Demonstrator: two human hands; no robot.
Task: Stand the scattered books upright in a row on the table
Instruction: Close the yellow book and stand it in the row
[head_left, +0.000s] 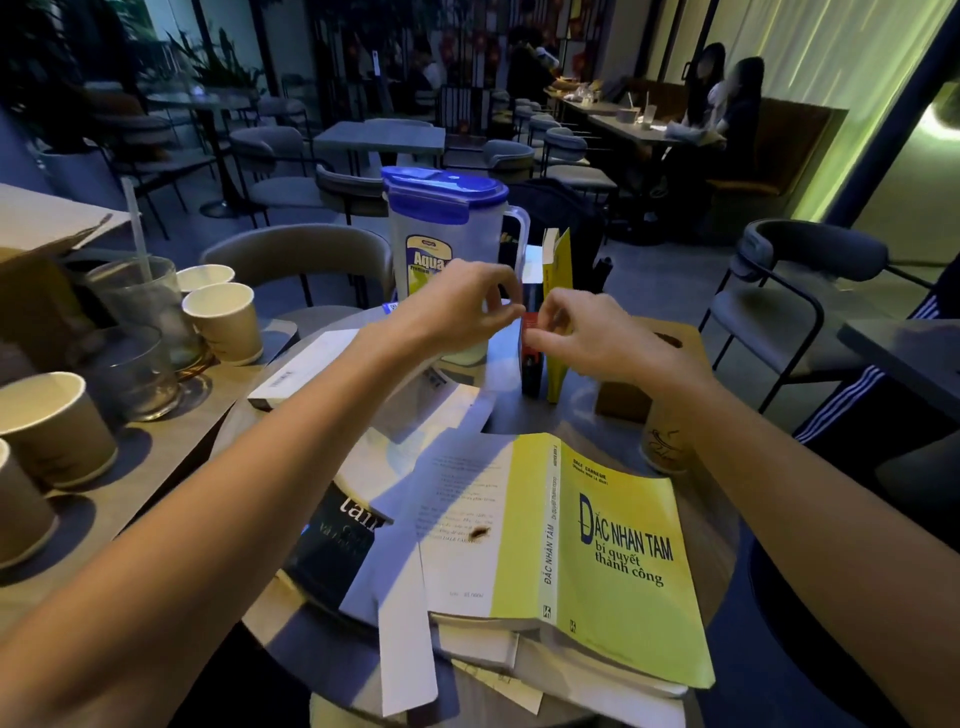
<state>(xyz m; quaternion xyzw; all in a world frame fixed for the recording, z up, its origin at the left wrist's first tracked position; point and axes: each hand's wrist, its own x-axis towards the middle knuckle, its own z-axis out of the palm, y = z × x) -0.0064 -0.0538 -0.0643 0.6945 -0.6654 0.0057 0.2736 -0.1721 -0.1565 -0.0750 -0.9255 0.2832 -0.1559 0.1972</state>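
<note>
Both hands reach to the far middle of the round table (519, 415), where two books already stand upright side by side: a dark book (531, 364) with a red band and, just to its right, a thin yellow book (558, 291). The left hand (457, 306) has its fingers curled, fingertips pinched together at the dark book's upper left edge; the right hand (576, 338) is likewise nearly closed, thumb and forefinger pinching the same book at its red band. Just behind the standing pair, to the left, is a clear water jug (447, 234) with a blue lid. Nearer on the table the remaining books lie flat: a large yellow paperback (597, 551) spread cover-up at the near edge over other books and loose papers, a dark-covered book (337, 545) to its left, and a white book (306, 371) farther left. Paper cups (223, 317) and glasses (140, 306) stand on a neighbouring surface at the left.
</note>
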